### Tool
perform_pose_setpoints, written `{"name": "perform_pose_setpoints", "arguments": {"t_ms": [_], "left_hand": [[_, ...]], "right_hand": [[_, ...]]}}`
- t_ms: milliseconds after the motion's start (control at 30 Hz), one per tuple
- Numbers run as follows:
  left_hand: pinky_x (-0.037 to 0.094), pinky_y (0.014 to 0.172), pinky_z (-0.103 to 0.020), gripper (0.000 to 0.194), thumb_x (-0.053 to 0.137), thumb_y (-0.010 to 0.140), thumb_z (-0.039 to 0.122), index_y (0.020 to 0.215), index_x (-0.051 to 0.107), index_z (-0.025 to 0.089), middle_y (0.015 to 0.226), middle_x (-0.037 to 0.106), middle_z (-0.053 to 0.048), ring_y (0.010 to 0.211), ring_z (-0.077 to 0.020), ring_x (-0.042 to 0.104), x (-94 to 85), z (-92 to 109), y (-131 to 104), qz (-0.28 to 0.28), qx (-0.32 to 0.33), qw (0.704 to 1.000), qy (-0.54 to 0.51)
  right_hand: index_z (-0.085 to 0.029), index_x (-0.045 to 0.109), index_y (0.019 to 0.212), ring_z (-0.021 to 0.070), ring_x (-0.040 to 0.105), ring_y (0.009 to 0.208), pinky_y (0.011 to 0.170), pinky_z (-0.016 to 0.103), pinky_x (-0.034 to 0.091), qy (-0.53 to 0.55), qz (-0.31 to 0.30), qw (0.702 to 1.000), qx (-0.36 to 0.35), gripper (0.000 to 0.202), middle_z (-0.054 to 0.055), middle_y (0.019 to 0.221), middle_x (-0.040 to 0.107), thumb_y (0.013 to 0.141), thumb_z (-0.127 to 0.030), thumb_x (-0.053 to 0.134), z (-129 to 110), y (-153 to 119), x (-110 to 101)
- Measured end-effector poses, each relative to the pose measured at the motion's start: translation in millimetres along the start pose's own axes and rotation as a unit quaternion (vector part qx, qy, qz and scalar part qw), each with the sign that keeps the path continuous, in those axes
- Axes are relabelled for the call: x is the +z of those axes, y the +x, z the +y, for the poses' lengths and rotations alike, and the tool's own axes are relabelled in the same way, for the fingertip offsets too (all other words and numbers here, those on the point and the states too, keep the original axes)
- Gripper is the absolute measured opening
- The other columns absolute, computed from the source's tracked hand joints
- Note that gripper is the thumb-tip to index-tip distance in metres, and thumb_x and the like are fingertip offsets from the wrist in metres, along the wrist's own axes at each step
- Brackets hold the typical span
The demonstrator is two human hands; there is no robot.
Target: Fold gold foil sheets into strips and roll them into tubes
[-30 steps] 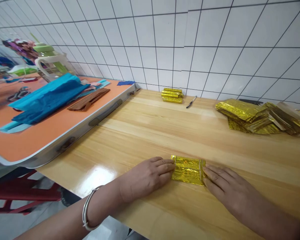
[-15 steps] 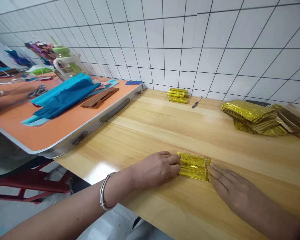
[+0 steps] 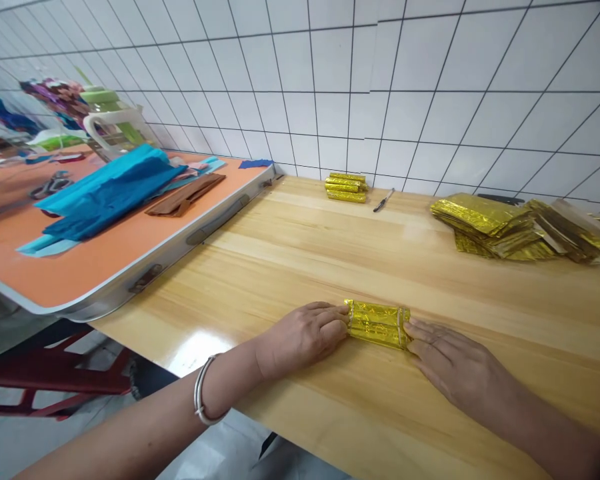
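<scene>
A partly folded piece of gold foil paper [image 3: 377, 323] lies on the wooden table between my hands, its long side running left to right. Pale strips show along both of its short ends. My left hand [image 3: 305, 339] is closed at the left end, with curled fingers pressing on the foil; a silver bangle sits on that wrist. At the other end, my right hand [image 3: 453, 363] grips the foil's right edge, its fingers held together. The thumbs are mostly hidden.
Gold rolls [image 3: 347, 188] lie near the tiled wall, with a pen [image 3: 384, 200] beside them. A stack of gold foil sheets [image 3: 495, 227] is at the back right. On the left, an orange-topped table [image 3: 105, 267] bears blue paper [image 3: 115, 190], brown paper [image 3: 187, 197] and scissors [image 3: 51, 185].
The gold foil paper has become narrower from front to back as its near edge folds over. Both hands stay at its ends. The whole view has shifted slightly.
</scene>
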State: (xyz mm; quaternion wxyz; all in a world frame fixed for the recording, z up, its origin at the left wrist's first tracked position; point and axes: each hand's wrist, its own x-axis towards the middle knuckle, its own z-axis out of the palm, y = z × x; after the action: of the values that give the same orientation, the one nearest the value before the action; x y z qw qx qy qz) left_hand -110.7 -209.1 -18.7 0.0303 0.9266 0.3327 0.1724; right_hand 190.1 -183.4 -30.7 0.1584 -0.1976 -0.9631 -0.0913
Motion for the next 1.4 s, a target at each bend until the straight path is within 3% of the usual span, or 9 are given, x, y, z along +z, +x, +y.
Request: {"name": "perform_pose_setpoints", "arguments": {"t_ms": [133,300,467,600,833,1033,1233,1400], "left_hand": [[0.043,0.101,-0.034,0.015,0.039,0.093,0.017,0.095,0.053,0.014,0.103,0.065,-0.011,0.108,-0.0164,0.058,-0.1,5,0,0.011,-0.023,1.000,-0.015],[0.042,0.103,-0.036,0.016,0.044,0.092,0.022,0.105,0.052,0.015,0.114,0.062,-0.010,0.111,-0.0174,0.056,-2.3,5,-2,0.008,-0.020,0.999,-0.039],[0.041,0.103,-0.039,0.015,0.043,0.093,0.021,0.102,0.054,0.016,0.117,0.061,-0.009,0.112,-0.0185,0.055,0.2,3,-5,0.002,-0.025,0.998,-0.051],[0.043,0.099,-0.037,0.014,0.043,0.092,0.017,0.096,0.056,0.017,0.111,0.063,-0.007,0.109,-0.0175,0.057,2.8,3,-4,0.028,-0.042,0.995,-0.088],[0.050,0.087,-0.032,0.014,0.043,0.091,0.017,0.089,0.058,0.016,0.098,0.063,-0.008,0.099,-0.0175,0.058,2.9,12,1,0.070,-0.151,0.969,-0.185],[0.051,0.077,-0.030,0.018,0.044,0.087,0.011,0.075,0.058,0.015,0.087,0.059,-0.006,0.086,-0.0158,0.058,4.1,20,12,0.103,-0.212,0.949,-0.210],[0.050,0.069,-0.027,0.015,0.053,0.073,0.007,0.060,0.052,0.015,0.083,0.053,-0.005,0.074,-0.0134,0.054,9.8,17,20,0.099,-0.281,0.937,-0.185],[0.048,0.065,-0.026,0.018,0.054,0.071,0.007,0.056,0.046,0.015,0.080,0.050,-0.003,0.071,-0.0124,0.051,10.3,15,21,0.088,-0.291,0.937,-0.172]], "right_hand": [[-0.012,0.062,0.099,0.0228,0.055,0.112,0.099,0.040,0.046,0.022,0.021,0.999,0.013,0.021,0.016,0.118,0.061,0.084,-0.006,0.047,1,-4,6],[-0.014,0.061,0.096,0.0204,0.058,0.108,0.097,0.036,0.048,0.048,0.062,0.995,0.064,0.017,0.013,0.112,0.064,0.085,-0.008,0.050,-3,-3,8],[-0.016,0.058,0.098,0.0186,0.058,0.107,0.096,0.036,0.048,0.083,0.056,0.989,0.108,0.016,0.011,0.113,0.063,0.086,-0.011,0.051,-6,0,6],[-0.020,0.057,0.096,0.0177,0.058,0.106,0.093,0.035,0.049,0.120,0.047,0.981,0.144,0.012,0.007,0.113,0.063,0.087,-0.016,0.050,-7,0,5],[-0.023,0.058,0.086,0.0201,0.056,0.104,0.087,0.038,0.048,0.190,0.023,0.960,0.204,0.013,0.005,0.107,0.063,0.088,-0.019,0.045,-7,12,-3],[-0.022,0.055,0.067,0.0212,0.054,0.093,0.079,0.037,0.046,0.245,0.005,0.937,0.250,0.014,0.004,0.095,0.061,0.078,-0.015,0.051,1,24,-1],[-0.021,0.052,0.063,0.0207,0.053,0.088,0.075,0.036,0.043,0.221,0.000,0.941,0.255,0.013,0.004,0.092,0.061,0.072,-0.012,0.052,0,28,1],[-0.021,0.051,0.060,0.0210,0.051,0.084,0.072,0.035,0.042,0.191,-0.032,0.949,0.247,0.012,0.005,0.087,0.060,0.068,-0.013,0.054,3,33,0]]}}
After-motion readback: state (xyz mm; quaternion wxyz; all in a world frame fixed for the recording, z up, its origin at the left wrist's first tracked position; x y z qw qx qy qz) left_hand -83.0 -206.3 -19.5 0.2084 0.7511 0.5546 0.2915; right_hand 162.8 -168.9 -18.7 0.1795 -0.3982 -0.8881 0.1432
